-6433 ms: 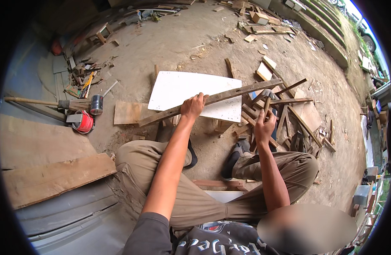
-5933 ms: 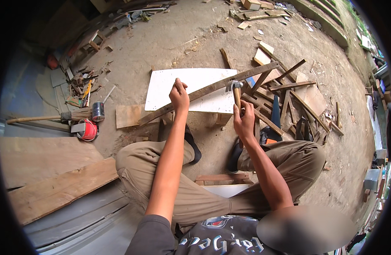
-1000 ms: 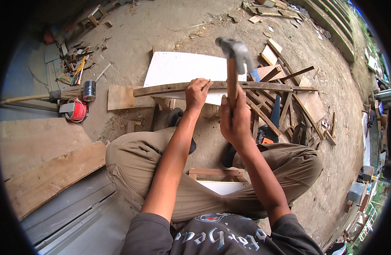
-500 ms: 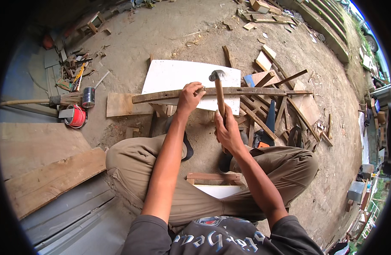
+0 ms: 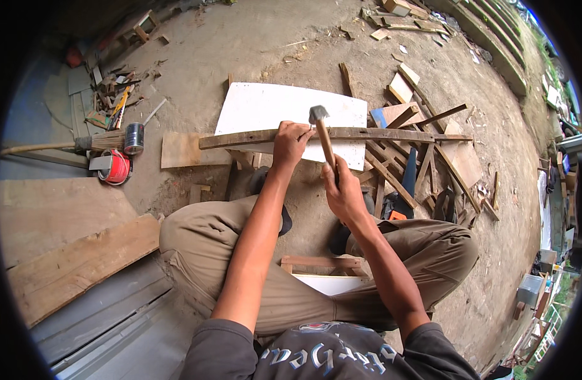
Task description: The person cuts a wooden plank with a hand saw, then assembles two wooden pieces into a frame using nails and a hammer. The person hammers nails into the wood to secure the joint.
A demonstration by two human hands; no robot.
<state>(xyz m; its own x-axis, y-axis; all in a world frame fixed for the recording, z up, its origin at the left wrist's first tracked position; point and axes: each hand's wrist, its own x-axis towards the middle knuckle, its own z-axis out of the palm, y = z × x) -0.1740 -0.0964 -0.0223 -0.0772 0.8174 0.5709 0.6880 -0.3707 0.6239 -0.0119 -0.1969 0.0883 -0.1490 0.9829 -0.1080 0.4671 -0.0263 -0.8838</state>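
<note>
My left hand [image 5: 291,145] rests on a long, worn wooden strip [image 5: 240,139], with thumb and forefinger pinched on what looks like a small nail, mostly hidden by the fingertips. My right hand [image 5: 346,193] is wrapped round the wooden handle of a hammer [image 5: 325,140]. The hammer's metal head is just above and beside the left fingertips. Beneath the strip lies a white board [image 5: 259,107], and the strip's left end crosses a brown wooden board [image 5: 180,151].
Scrap lumber [image 5: 424,164] is heaped to the right, with a handsaw [image 5: 407,177] among it. At left are a broom [image 5: 104,140], a red bucket [image 5: 118,168] and a dark can [image 5: 134,138]. A small wooden frame [image 5: 322,261] sits between my legs.
The hammer head has tilted and come closer to my left fingertips. My left hand stays pinched at the strip. The whole view has shifted slightly.
</note>
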